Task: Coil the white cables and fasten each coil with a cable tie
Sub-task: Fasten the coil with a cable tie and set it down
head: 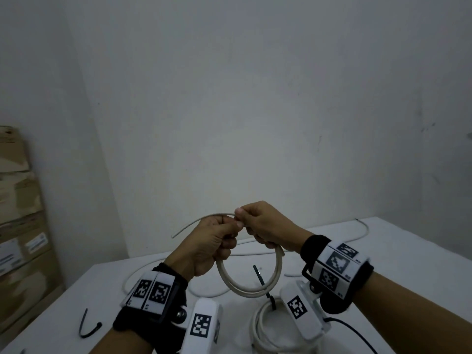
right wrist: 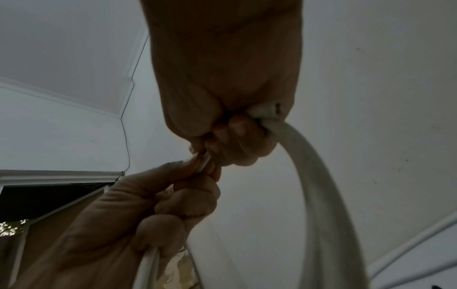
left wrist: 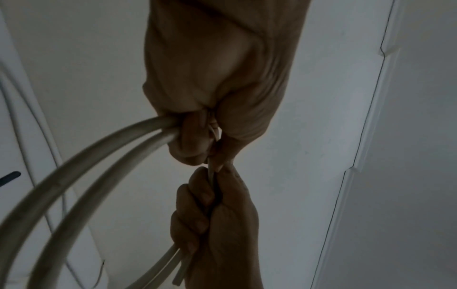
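Note:
Both hands are raised above the white table point(head: 408, 251) and hold one white cable coil point(head: 251, 290), whose two loops hang below the fists. My left hand point(head: 229, 236) grips the coil's left side, thumb on top. Touching it, my right hand point(head: 251, 223) grips the right side and pinches the strand at the top. The cable's free end point(head: 196, 222) arcs out to the left. The left wrist view shows two strands point(left wrist: 86, 166) leaving the curled left hand point(left wrist: 193, 140). The right hand point(right wrist: 235, 136) in its wrist view clamps the cable point(right wrist: 319, 185).
A finished coil point(head: 263, 325) with a black tie point(head: 263, 279) lies on the table below my right wrist. A loose black cable tie point(head: 89, 328) sits front left. More white cable point(head: 362, 231) trails over the far table. Cardboard boxes point(head: 18, 226) are stacked at left.

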The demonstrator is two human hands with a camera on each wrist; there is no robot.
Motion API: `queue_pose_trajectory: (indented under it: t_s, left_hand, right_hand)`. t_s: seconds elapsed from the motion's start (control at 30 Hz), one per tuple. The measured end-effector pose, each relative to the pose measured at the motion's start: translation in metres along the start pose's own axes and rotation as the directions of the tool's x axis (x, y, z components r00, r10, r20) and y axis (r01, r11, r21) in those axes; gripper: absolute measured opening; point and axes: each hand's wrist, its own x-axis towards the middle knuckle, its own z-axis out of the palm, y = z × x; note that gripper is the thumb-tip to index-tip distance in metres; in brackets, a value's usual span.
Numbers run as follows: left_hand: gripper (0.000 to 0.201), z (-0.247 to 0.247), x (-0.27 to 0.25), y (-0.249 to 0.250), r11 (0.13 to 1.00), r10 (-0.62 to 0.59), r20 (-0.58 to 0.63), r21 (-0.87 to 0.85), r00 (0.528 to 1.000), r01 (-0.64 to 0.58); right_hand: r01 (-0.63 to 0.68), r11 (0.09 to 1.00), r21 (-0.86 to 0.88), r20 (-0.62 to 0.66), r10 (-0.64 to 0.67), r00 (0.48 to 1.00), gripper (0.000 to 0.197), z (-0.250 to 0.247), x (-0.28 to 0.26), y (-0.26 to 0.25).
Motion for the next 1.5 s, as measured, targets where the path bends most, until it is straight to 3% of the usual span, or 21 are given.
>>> queue_pose_trajectory:
  t_s: [0.13, 0.27, 0.33, 0.47, 0.67, 0.73, 0.8, 0.87, 0.93, 1.0, 1.07, 1.13, 1.2, 1.3, 1.5]
  left_hand:
    - [0.006, 0.001, 0.001, 0.002, 0.986, -0.048, 0.037, -0.161, 0.998, 0.053]
    - [0.012, 0.001, 0.002, 0.005, 0.901, -0.095, 0.058, -0.419, 0.994, 0.111]
    - [0.015, 0.0, 0.002, 0.005, 0.876, -0.092, 0.044, -0.471, 0.995, 0.102]
    - [0.017, 0.0, -0.001, 0.007, 0.901, -0.09, 0.021, -0.424, 0.996, 0.09]
    - [0.021, -0.004, -0.013, -0.005, 0.992, -0.069, 0.057, -0.099, 0.996, 0.074]
    - [0.027, 0.0, -0.019, -0.016, 0.985, -0.07, 0.105, -0.148, 0.992, 0.086]
    - [0.036, -0.006, -0.02, -0.024, 0.92, -0.055, 0.14, -0.378, 0.989, 0.105]
    - [0.059, -0.022, -0.014, -0.031, 0.763, 0.012, 0.242, -0.63, 0.97, 0.148]
    - [0.077, -0.037, -0.01, -0.027, 0.678, 0.053, 0.306, -0.71, 0.95, 0.191]
    - [0.076, -0.044, -0.005, -0.015, 0.777, -0.04, 0.274, -0.596, 0.961, 0.202]
    - [0.078, -0.042, -0.005, 0.001, 0.928, -0.155, 0.199, -0.307, 0.968, 0.211]
    - [0.078, -0.036, -0.007, 0.014, 0.983, -0.167, 0.164, -0.045, 0.972, 0.177]
    - [0.06, -0.027, -0.009, 0.019, 0.991, -0.104, 0.184, 0.1, 0.977, 0.087]
    - [0.035, -0.017, -0.012, 0.01, 0.995, 0.021, 0.147, 0.095, 0.989, -0.035]
    - [0.042, 0.005, -0.014, -0.024, 0.963, 0.051, -0.012, -0.265, 0.999, -0.053]
  right_hand:
    - [0.013, 0.999, 0.032, -0.055, -0.012, 0.998, 0.035, 0.0, 0.0, 0.002]
    - [0.061, 0.997, 0.052, -0.105, -0.055, 0.993, 0.035, -0.001, -0.001, 0.003]
    - [0.103, 0.995, 0.008, -0.101, -0.101, 0.99, 0.03, -0.001, -0.003, 0.004]
    - [0.163, 0.987, -0.01, -0.044, -0.164, 0.986, 0.021, -0.002, -0.007, 0.008]
    - [0.175, 0.97, 0.166, -0.274, -0.125, 0.954, 0.02, -0.005, -0.005, 0.015]
    - [0.186, 0.945, 0.269, -0.291, -0.104, 0.951, 0.023, -0.009, -0.006, 0.016]
    - [0.176, 0.919, 0.352, -0.257, -0.086, 0.963, 0.024, -0.012, -0.008, 0.015]
    - [0.165, 0.913, 0.372, -0.218, -0.086, 0.972, 0.023, -0.013, -0.012, 0.015]
    - [0.154, 0.922, 0.354, -0.185, -0.092, 0.978, 0.023, -0.014, -0.015, 0.017]
    - [0.138, 0.942, 0.307, -0.145, -0.097, 0.985, 0.022, -0.017, -0.017, 0.019]
    - [0.126, 0.963, 0.24, -0.109, -0.102, 0.989, 0.022, -0.017, -0.018, 0.02]
    - [0.123, 0.977, 0.176, -0.088, -0.109, 0.99, 0.022, -0.015, -0.017, 0.019]
    - [0.128, 0.983, 0.129, -0.08, -0.118, 0.99, 0.023, -0.013, -0.015, 0.018]
    - [0.127, 0.977, 0.174, -0.085, -0.113, 0.99, 0.023, -0.011, -0.015, 0.017]
    - [0.105, 0.83, 0.548, -0.165, -0.015, 0.986, 0.035, -0.006, -0.012, 0.016]
